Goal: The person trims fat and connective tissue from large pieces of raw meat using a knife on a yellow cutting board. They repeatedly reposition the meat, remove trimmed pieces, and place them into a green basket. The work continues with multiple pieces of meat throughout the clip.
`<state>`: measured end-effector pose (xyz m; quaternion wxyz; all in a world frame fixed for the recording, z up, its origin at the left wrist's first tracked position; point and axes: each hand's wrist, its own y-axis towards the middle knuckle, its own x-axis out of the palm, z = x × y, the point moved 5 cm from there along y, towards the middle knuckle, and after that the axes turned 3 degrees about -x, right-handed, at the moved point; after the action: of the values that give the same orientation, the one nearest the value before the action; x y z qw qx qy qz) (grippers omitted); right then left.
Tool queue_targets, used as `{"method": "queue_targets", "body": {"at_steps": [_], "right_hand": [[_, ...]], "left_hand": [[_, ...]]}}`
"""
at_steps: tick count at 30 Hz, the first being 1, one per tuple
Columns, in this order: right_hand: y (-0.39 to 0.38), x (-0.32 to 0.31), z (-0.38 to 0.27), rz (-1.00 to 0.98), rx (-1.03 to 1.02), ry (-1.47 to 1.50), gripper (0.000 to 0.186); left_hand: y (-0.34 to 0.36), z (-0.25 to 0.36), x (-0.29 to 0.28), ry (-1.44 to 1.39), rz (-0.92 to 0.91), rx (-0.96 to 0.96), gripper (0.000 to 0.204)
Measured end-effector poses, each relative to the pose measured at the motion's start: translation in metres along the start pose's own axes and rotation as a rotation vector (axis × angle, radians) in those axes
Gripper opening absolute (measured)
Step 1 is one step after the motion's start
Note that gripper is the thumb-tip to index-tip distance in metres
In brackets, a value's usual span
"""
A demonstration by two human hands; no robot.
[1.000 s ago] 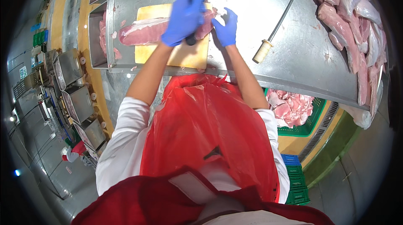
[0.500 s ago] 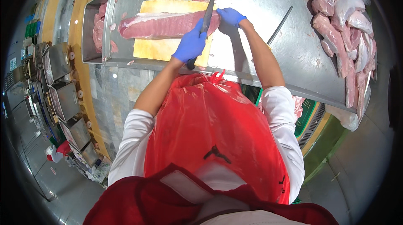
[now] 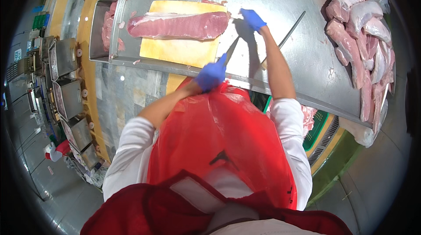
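A long pork loin lies across a yellow cutting board on the metal table. My left hand, in a blue glove, is closed round a knife's handle near the table's front edge. The knife blade points up and to the right, apart from the loin. Just beyond the loin's right end is my right hand, also gloved in blue. Its fingers are drawn together; whatever they pinch is too small to make out. A sharpening steel rests on the table right of that hand.
Several pale pieces of meat are heaped at the table's right end. Metal trays with meat adjoin its left side. Below the front edge shows a green crate. Small scraps lie beside the board.
My left hand has brought the knife down and toward me, off the loin. My right hand has moved right, away from the loin's end. The loin stays on the board.
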<state>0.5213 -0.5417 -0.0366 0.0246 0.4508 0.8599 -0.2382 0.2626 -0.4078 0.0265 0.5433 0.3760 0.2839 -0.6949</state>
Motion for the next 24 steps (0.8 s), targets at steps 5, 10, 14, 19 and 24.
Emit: {"method": "queue_targets", "body": {"at_steps": [5,10,14,19,24], "right_hand": [[-0.119,-0.119,-0.001,0.305,-0.012,0.316,0.035],[-0.384,-0.160,-0.015,1.417,-0.123,0.151,0.033],[-0.520,-0.073,0.089,1.817,0.103,-0.551,0.028],[-0.512,0.055,0.204,1.173,0.934,-0.412,0.064],[-0.322,0.061,0.057,0.992,0.093,0.080,0.038]], "left_hand": [[0.024,0.010,-0.109,-0.134,-0.056,-0.193,0.057],[0.013,-0.007,-0.171,-0.612,0.035,-0.717,0.061],[-0.011,-0.041,-0.175,-0.753,0.149,-0.778,0.060],[-0.034,-0.088,-0.149,-0.581,0.018,-0.589,0.054],[-0.003,-0.121,-0.125,-0.129,-0.210,-0.191,0.026]]}}
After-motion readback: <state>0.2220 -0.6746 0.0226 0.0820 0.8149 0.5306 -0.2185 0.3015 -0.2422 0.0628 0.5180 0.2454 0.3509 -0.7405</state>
